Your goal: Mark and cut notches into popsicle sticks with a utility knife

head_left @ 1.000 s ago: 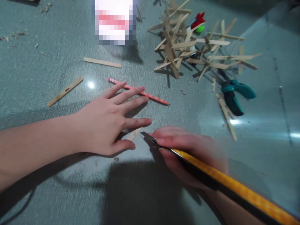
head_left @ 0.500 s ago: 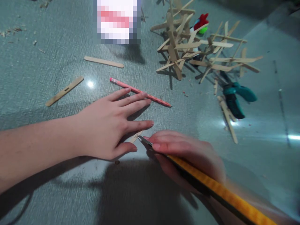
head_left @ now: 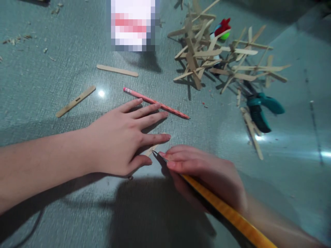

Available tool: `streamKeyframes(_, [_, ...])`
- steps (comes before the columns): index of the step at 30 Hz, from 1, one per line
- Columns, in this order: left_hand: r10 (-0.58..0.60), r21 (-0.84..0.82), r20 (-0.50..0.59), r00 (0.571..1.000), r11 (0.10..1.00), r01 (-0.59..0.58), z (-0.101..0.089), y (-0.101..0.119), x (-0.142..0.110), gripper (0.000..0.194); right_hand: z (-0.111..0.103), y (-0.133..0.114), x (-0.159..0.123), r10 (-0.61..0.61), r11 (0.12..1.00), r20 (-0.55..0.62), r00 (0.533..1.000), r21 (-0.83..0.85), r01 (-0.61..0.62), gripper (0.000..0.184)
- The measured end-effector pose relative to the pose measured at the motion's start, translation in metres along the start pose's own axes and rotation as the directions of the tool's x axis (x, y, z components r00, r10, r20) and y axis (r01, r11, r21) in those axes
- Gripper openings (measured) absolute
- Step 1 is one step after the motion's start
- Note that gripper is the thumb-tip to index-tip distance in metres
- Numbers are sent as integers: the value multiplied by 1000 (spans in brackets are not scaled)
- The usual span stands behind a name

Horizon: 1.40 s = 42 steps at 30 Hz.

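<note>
My left hand (head_left: 121, 134) lies flat with its fingers spread, its thumb and index finger pressing on a wooden craft stick (head_left: 153, 148). Small pencil-like marks show on the bit of stick between them; the hand covers much of the rest. In my right hand (head_left: 207, 168) is a craft knife (head_left: 222, 205) with a long yellow and black handle. Its blade tip meets the stick at the marks. A pink pencil (head_left: 176, 113) lies just beyond my left fingertips, some of which touch or overlap it.
A second craft stick (head_left: 117, 70) and a stick with a small slot (head_left: 74, 102) lie left of the pencil. At the upper right stands a structure of joined sticks (head_left: 193, 62). Teal-handled pliers (head_left: 261, 103) lie near it. A blurred-out white object (head_left: 131, 24) stands at the top.
The knife has turned in my right hand: its rear end has swung left and the blade shows edge-on. My left hand stays in place. The view has shifted slightly.
</note>
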<state>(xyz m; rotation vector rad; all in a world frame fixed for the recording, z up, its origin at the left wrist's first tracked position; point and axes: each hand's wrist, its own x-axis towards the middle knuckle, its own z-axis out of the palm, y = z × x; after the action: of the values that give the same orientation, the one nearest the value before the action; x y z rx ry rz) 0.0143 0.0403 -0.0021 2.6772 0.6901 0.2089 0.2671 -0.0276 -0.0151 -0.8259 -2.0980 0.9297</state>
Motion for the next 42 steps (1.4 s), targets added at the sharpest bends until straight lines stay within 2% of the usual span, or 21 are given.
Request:
streamKeyframes(13, [-6, -27, -3, 1000, 1000, 6, 2, 0, -1, 58, -3, 3, 7, -67, 997, -19, 998, -30, 66, 38])
streamKeyframes(17, [0, -31, -14, 1000, 1000, 0, 3, 0, -1, 58, 0, 2, 8, -54, 998, -18, 998, -34, 53, 38])
streamKeyframes(24, [-8, -20, 6, 1000, 1000, 8, 1, 0, 0, 59, 9, -6, 9, -2, 998, -92, 996, -64, -4, 37])
streamKeyframes(28, [-7, -22, 7, 1000, 1000, 7, 0, 0, 1, 58, 9, -7, 9, -18, 996, -112, 994, -88, 8, 34])
streamKeyframes(32, [-12, -26, 7, 1000, 1000, 12, 1, 0, 0, 58, 4, -6, 10, -8, 998, -111, 994, -57, 2, 34])
streamKeyframes(38, [-13, -33, 14, 1000, 999, 13, 1, 0, 0, 59, 2, -7, 10, -4, 996, -42, 999, -89, 1, 36])
streamKeyframes(42, [-13, -25, 14, 1000, 1000, 13, 1, 0, 0, 60, 4, -4, 8, -19, 999, -60, 998, -46, 16, 37])
